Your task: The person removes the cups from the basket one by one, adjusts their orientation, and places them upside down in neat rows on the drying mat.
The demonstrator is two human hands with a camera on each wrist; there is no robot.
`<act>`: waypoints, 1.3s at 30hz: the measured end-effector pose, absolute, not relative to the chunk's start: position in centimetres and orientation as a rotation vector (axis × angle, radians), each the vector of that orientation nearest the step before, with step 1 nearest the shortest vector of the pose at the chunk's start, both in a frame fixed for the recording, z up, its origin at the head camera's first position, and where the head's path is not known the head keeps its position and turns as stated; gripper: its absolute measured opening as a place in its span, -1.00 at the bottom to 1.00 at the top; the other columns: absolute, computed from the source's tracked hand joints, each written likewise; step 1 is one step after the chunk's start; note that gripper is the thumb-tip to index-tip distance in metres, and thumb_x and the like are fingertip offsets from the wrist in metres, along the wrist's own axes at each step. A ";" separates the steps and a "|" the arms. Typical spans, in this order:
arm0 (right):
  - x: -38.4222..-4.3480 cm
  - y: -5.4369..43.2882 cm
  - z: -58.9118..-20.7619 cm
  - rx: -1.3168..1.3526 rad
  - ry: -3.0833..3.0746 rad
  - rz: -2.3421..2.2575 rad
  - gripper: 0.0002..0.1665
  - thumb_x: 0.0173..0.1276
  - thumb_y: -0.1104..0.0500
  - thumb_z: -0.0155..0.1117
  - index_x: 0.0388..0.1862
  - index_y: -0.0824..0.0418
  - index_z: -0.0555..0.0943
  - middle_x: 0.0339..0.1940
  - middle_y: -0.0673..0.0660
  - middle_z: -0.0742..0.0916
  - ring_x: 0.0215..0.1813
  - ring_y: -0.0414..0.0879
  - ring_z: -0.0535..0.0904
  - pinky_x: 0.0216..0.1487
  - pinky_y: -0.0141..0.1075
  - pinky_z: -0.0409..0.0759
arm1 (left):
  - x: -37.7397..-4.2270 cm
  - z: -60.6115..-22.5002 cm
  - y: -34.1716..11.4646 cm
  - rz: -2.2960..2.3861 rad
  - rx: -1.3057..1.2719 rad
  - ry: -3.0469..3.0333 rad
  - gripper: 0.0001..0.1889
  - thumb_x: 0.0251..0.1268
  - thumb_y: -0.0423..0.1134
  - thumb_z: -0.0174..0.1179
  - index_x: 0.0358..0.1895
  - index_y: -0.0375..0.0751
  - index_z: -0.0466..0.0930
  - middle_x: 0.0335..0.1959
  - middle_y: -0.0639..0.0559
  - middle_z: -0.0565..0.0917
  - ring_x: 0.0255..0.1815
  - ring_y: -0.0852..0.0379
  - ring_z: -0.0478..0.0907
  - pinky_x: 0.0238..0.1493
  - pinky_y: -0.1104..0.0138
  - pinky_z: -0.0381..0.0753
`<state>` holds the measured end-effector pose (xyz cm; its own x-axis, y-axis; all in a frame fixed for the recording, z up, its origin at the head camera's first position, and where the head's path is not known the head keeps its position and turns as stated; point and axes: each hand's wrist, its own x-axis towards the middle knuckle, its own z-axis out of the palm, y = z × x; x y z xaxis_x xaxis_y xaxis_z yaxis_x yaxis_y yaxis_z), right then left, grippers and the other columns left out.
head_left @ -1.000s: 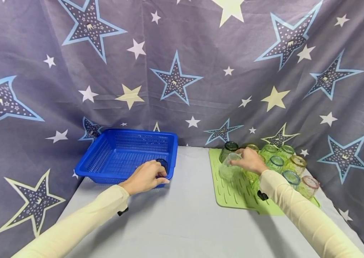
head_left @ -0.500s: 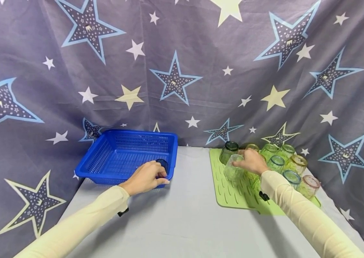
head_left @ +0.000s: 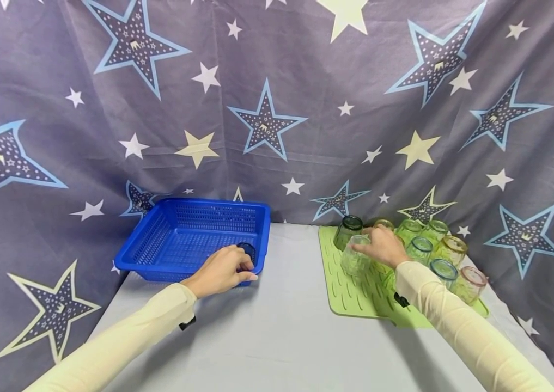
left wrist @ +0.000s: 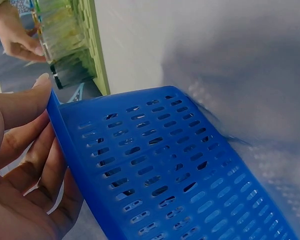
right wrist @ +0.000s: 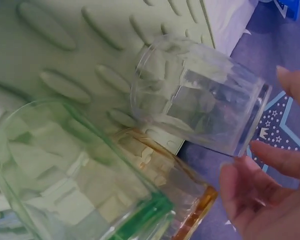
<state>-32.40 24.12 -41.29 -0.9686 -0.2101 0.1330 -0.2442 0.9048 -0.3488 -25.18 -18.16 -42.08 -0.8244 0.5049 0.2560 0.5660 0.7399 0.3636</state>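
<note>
My left hand [head_left: 221, 269] is at the front right corner of the blue plastic basket [head_left: 159, 270]. In the left wrist view its thumb lies at the basket's rim [left wrist: 65, 135], with the other fingers curled on the far side. A dark blue glass [head_left: 247, 249] stands inside, beside that hand. On the green drying mat [head_left: 338, 294], a clear glass [head_left: 355, 261] stands upside down. My right hand [head_left: 382, 245] is at its base; in the right wrist view the thumb is apart from the clear glass [right wrist: 200, 95], and fingertips lie close to or against the base edge.
Several upturned glasses share the mat: a dark green one [head_left: 348, 231] behind the clear one, blue-rimmed [head_left: 444, 270], pink-rimmed [head_left: 470, 283] and amber [head_left: 451, 249] ones to the right. A star-patterned curtain [head_left: 277, 174] hangs behind the white table [head_left: 281, 326].
The clear glass, tilted in my right hand a second ago, has shifted slightly right and settled on the mat. My left hand has stayed at the basket.
</note>
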 end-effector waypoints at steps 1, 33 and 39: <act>-32.4 24.0 -41.3 0.350 -2.957 0.566 -0.16 0.37 -0.25 0.38 0.30 0.41 0.59 0.24 0.44 0.62 0.31 0.44 0.43 0.14 0.30 0.52 | -25.2 -42.1 -18.2 -0.656 -0.865 -2.798 -0.80 0.24 -0.08 0.50 -0.24 -0.11 0.80 -0.34 0.22 0.64 -0.23 0.17 0.59 -0.19 0.25 0.62; -29.6 10.9 -43.9 0.614 -2.806 0.990 -0.73 0.47 -0.06 0.35 -0.21 0.12 0.78 -0.34 -0.07 0.75 -0.29 -0.19 0.59 -0.19 -0.23 0.59 | -25.4 -42.1 -19.2 -0.696 -1.011 -2.714 -0.84 0.24 -0.25 0.49 -0.15 -0.18 0.84 -0.29 0.16 0.70 -0.24 0.19 0.64 -0.18 0.27 0.65; -28.3 8.3 -45.1 0.647 -2.842 1.126 -0.66 0.52 -0.12 0.28 -0.23 0.09 0.79 -0.37 -0.06 0.77 -0.30 -0.20 0.63 -0.20 -0.25 0.61 | -25.5 -42.0 -19.1 -0.715 -0.979 -2.735 -0.86 0.21 -0.24 0.51 -0.19 -0.15 0.84 -0.30 0.17 0.71 -0.27 0.23 0.64 -0.22 0.31 0.65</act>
<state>-28.32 8.28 -45.07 -0.9142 -0.3703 0.1646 -0.3826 0.6546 -0.6520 -25.46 -19.06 -42.05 -0.7759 0.5592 0.2921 0.6306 0.6735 0.3857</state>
